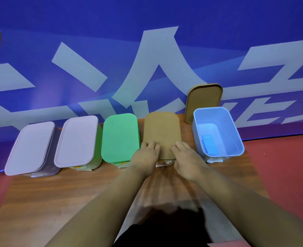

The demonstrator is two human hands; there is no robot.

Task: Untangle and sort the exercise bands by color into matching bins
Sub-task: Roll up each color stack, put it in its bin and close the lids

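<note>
Five rectangular plastic bins stand side by side in a row along the far edge of a brown wood-grain worktop (pixel 58 193). Both hands lie on the flat tan lid (pixel 162 129) that covers the fourth bin from the left. The left hand (pixel 145 154) and the right hand (pixel 184 155) sit close together but apart at the lid's near end. Their fingers are spread and lie on its top surface, pinching nothing. The thumbs are out of sight.

Just right of the tan lid stands the open light-blue bin (pixel 211 109). A folded blue exercise band (pixel 210 145) lies on its floor towards the near left corner. Behind this bin, a second tan lid (pixel 203 102) stands on edge, leaning against the wall.

Left of the hands is a green bin with a green lid (pixel 120 136). Next comes a yellow-green bin under a pale lilac lid (pixel 75 139). At the far left, a lilac bin with a lilac lid (pixel 31 147) is tilted slightly.

The wall is a blue banner with large pale characters (pixel 147 32). Red floor (pixel 290 166) shows on either side of the worktop.
</note>
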